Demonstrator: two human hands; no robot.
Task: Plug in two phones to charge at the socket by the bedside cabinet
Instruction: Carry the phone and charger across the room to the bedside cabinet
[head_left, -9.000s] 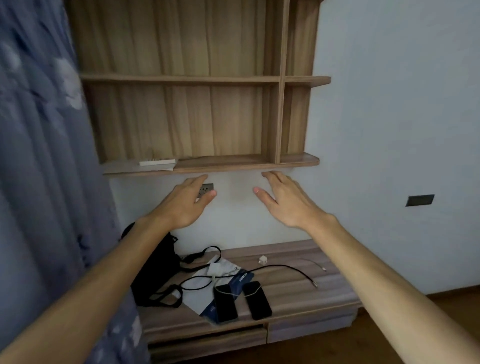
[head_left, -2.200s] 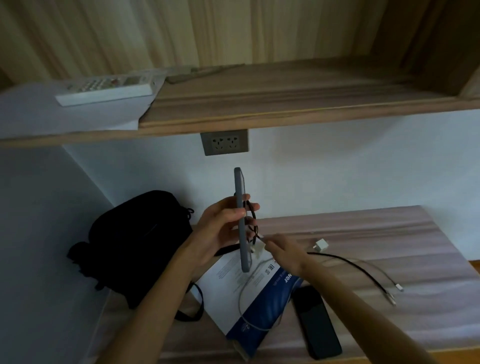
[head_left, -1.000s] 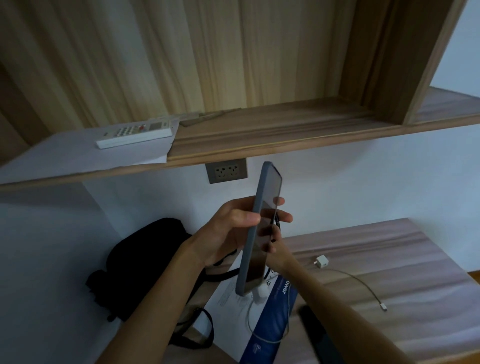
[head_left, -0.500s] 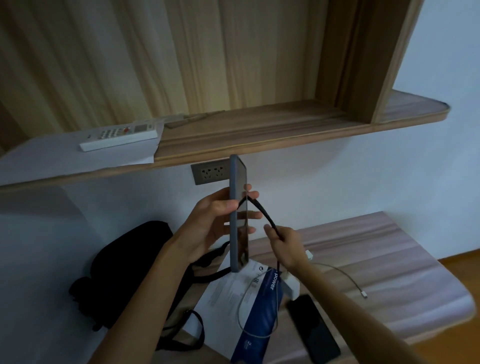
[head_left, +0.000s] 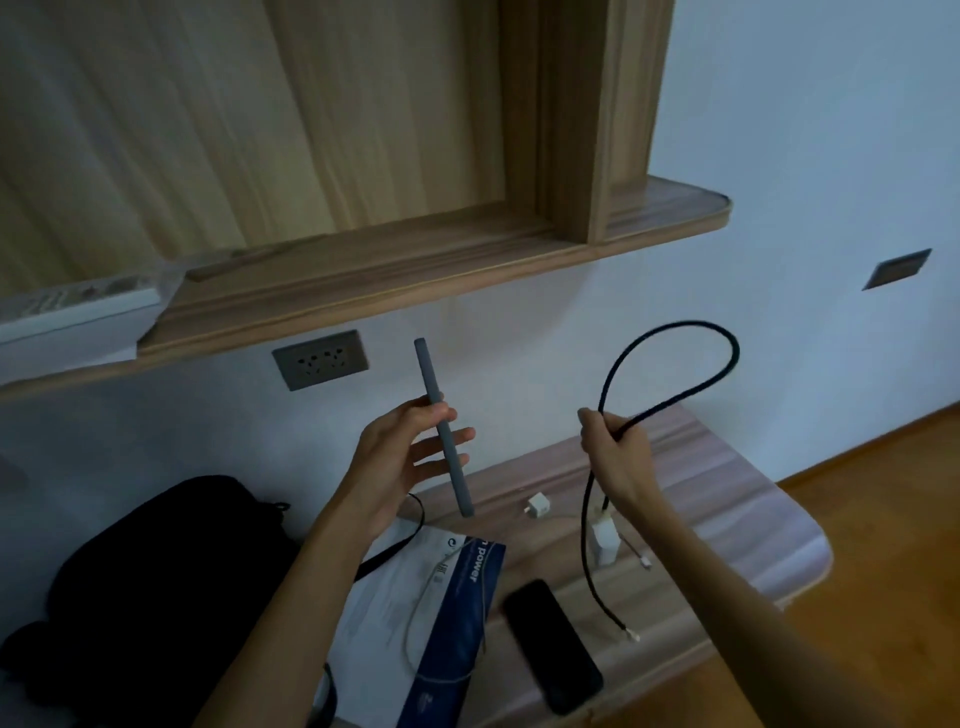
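Observation:
My left hand (head_left: 400, 457) holds a grey-cased phone (head_left: 441, 426) upright and edge-on, below and right of the grey wall socket (head_left: 320, 359). My right hand (head_left: 615, 457) grips a black cable (head_left: 675, 358) that loops up to the right; a white charger plug (head_left: 604, 540) dangles from it and its free connector end (head_left: 631, 635) hangs low, apart from the phone. A second black phone (head_left: 550, 644) lies flat on the bedside cabinet (head_left: 727, 499). A small white charger cube (head_left: 537, 505) with a thin white cable (head_left: 441, 623) also rests there.
A black bag (head_left: 150, 582) sits at the cabinet's left, next to a white and blue packet (head_left: 452, 613). A wooden shelf (head_left: 415, 270) overhangs the socket and carries a white remote (head_left: 78, 306). Another dark wall plate (head_left: 896, 268) is at the right. Wood floor lies beyond.
My right hand has pulled the black cable away to the right, off the phone, and the cable now loops up in the air. The phone stays in my left hand.

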